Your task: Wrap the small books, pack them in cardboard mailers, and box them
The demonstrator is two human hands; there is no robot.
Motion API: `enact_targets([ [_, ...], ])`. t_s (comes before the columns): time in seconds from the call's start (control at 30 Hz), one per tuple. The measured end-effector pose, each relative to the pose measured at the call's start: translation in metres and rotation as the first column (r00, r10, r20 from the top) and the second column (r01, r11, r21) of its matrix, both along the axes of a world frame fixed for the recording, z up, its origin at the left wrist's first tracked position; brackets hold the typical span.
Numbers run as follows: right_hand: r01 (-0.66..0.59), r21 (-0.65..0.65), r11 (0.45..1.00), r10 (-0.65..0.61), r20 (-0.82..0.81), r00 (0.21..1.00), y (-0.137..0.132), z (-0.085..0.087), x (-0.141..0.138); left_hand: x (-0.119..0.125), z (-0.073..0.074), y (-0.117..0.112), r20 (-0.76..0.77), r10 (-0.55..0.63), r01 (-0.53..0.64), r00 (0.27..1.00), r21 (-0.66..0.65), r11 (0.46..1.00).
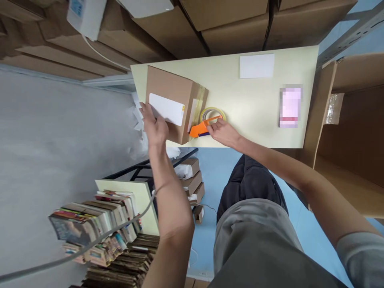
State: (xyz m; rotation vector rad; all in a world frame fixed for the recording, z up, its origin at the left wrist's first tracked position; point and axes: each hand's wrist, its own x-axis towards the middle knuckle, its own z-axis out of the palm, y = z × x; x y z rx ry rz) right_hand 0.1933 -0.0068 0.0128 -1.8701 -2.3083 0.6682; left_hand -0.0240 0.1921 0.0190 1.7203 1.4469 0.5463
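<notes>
A brown cardboard box [172, 80] rests on the cream tabletop, with a white label [166, 109] on the side facing me and clear tape down its right side. My left hand [154, 124] lies against the box's near left corner, fingers spread over its edge. In my right hand [221, 131] is an orange tape dispenser [199, 129] carrying a roll of yellowish tape [213, 113]. The dispenser's front end touches the lower right edge of the box. My right fingers are wrapped round its handle.
On the table [255, 104] lie a white sheet [257, 66] and a blurred pink-white item [290, 106]. Cardboard boxes [234, 20] line the back. A large open carton [348, 140] stands at the right. Books [99, 220] are stacked at lower left, near a grey cable [120, 228].
</notes>
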Motion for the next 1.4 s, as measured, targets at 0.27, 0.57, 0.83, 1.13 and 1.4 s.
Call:
enact_targets([
  [0.27,-0.010,-0.068,0.998,0.009,-0.028,1.000,0.008,0.003,-0.029,0.071,-0.005,-0.040,-0.162,0.169,-0.137,0.972,0.191,0.972],
  [0.57,-0.013,-0.038,0.999,0.013,-0.002,1.000,0.011,-0.004,-0.030,0.072,0.011,-0.040,-0.242,0.045,-0.024,0.969,0.088,0.996],
  [0.83,-0.070,0.015,0.997,0.068,0.095,0.993,0.010,-0.010,-0.029,0.069,0.006,-0.037,-0.504,0.040,0.039,0.863,0.145,0.989],
  [1.13,-0.053,0.025,0.998,0.051,0.075,0.996,0.009,-0.011,-0.029,0.071,0.009,-0.037,-0.454,0.035,0.014,0.891,0.105,0.994],
  [1.4,-0.055,0.049,0.997,0.052,0.077,0.996,0.008,-0.015,-0.028,0.070,0.006,-0.036,-0.460,0.029,0.026,0.887,0.112,0.993],
])
